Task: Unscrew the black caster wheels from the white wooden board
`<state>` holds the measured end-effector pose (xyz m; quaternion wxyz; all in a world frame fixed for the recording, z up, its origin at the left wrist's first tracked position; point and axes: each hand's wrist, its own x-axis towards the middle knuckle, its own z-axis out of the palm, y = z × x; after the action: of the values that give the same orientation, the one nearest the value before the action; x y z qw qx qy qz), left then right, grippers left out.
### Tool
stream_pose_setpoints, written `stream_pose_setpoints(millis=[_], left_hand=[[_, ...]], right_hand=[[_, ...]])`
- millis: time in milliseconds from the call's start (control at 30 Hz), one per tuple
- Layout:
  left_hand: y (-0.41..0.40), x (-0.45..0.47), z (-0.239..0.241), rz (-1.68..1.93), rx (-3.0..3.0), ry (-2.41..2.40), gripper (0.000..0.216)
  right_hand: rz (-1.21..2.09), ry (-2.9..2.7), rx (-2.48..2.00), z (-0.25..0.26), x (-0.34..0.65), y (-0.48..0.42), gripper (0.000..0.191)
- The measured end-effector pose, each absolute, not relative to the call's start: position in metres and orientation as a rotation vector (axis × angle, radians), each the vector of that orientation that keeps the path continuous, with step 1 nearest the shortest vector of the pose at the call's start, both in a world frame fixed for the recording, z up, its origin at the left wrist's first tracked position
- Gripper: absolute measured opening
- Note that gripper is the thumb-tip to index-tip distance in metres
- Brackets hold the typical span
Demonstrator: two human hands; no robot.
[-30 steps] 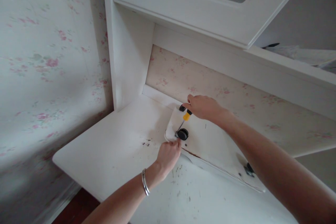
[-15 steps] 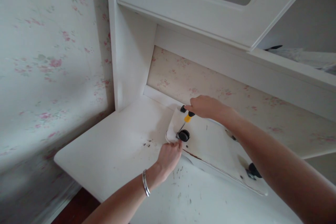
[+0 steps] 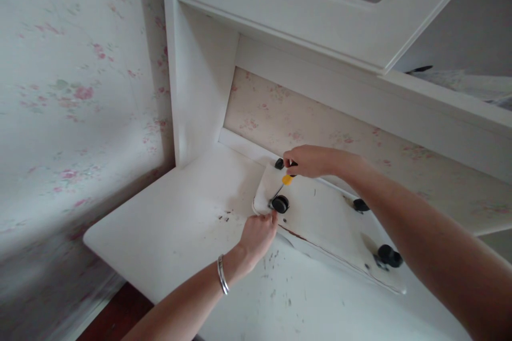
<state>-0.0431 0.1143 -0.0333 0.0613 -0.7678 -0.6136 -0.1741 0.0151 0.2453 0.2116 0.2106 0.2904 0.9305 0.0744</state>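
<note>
The left wall [image 3: 80, 90] has pale wallpaper with pink flowers, and a similar pattern shows behind the white desk [image 3: 152, 234]. A white cabinet [image 3: 340, 37] stands above the desk. Dark red floor [image 3: 116, 317] shows at lower left, and the light is soft and dim.

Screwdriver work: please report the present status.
Right hand gripping screwdriver, tip at base of wheel. Left hand at edge of board. Small dark bits on desk, left of board.
</note>
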Motion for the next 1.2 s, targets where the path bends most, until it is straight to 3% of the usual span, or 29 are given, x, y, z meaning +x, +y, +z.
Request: stream_pose_setpoints(millis=[100, 233, 400, 533, 700, 867, 1033, 1200], left_hand=[[0.114, -0.043, -0.033, -0.536, -2.324, -1.853, 0.047], [0.114, -0.043, -0.034, -0.538, -2.323, -1.857, 0.047], [0.114, -0.043, -0.034, -0.534, -2.327, -1.862, 0.045], [0.115, -0.044, -0.033, -0.533, -2.323, -1.881, 0.044], [0.115, -0.044, -0.033, -0.532, -2.328, -1.89, 0.044], [0.115, -0.044, -0.034, -0.539, -2.332, -1.874, 0.043], [0.116, -0.045, -0.035, -0.542, -2.327, -1.867, 0.043], [0.115, -0.045, -0.036, -0.538, -2.321, -1.859, 0.045]], right_hand=[[0.068, 2.677, 0.697, 0.21, 0.016, 0.247, 0.03], [0.181, 2.63, 1.056, 0.205, 0.017, 0.248, 0.054], [0.17, 2.671, 0.894, 0.205, 0.019, 0.249, 0.029], [-0.075, 2.815, 0.663, 0.207, 0.017, 0.248, 0.035], [0.182, 2.629, 1.15, 0.204, 0.009, 0.243, 0.052], [0.262, 2.611, 0.998, 0.207, 0.009, 0.242, 0.032], [-0.034, 2.758, 0.736, 0.211, 0.009, 0.243, 0.035], [0.248, 2.582, 1.119, 0.208, 0.007, 0.242, 0.048]])
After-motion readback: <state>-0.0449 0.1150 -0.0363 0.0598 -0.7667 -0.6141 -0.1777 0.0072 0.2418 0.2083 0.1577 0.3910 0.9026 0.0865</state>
